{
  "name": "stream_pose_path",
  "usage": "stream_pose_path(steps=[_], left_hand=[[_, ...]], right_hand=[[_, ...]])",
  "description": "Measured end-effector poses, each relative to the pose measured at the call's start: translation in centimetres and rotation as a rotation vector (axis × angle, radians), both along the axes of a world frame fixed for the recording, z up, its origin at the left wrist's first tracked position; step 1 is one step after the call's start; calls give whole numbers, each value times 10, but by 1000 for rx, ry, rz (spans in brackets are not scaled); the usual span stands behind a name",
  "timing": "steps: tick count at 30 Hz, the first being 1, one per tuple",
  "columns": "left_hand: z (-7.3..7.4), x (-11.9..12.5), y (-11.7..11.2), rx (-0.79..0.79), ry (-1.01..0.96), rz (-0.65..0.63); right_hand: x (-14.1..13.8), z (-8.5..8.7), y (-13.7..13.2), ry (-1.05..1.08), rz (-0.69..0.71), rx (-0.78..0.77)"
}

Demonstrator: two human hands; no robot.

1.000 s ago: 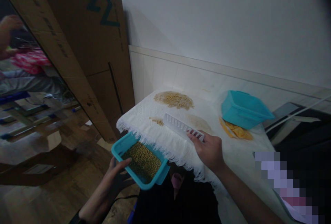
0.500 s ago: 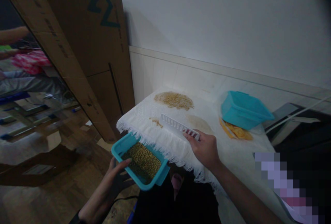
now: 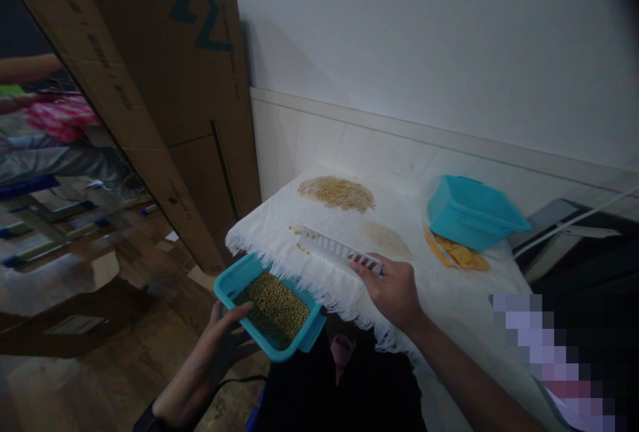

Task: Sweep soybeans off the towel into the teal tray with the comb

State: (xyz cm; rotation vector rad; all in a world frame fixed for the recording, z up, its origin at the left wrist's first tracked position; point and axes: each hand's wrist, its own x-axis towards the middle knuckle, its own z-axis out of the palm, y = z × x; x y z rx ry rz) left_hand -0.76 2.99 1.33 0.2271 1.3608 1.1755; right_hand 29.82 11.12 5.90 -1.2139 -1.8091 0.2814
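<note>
Blue tub [image 3: 268, 347] in left hand [image 3: 218, 340]; white strip [image 3: 325, 247] in right hand [image 3: 397, 291].

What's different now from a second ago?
The right hand moved the white rack left and a little nearer the fringe, toward the loose beans; some of those seem pushed along. Nothing was picked up or let go. The left hand still holds the tub by the fringe, and the bean pile and other tub stayed put.

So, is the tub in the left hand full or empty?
Partly full: beans lie inside the tub but don't reach the top.
</note>
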Motion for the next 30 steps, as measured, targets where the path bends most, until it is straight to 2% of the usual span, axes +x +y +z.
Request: stream_pose_path(steps=[7, 14, 16, 20, 22, 30], left_hand=[[-3, -8, 5, 2, 36, -4], [-9, -15, 5, 52, 3, -18], [-9, -15, 4, 58, 2, -19], [-7, -14, 5, 48, 22, -31], [-6, -13, 5, 45, 30, -34], [-6, -14, 5, 41, 32, -25]], right_hand=[[-15, 1, 2, 15, 32, -1], [-29, 3, -22, 112, 151, -85], [-26, 5, -20, 122, 100, -90], [-12, 6, -1, 66, -78, 12], [-6, 5, 8, 31, -124, 44], [-5, 2, 13, -3, -108, 33]])
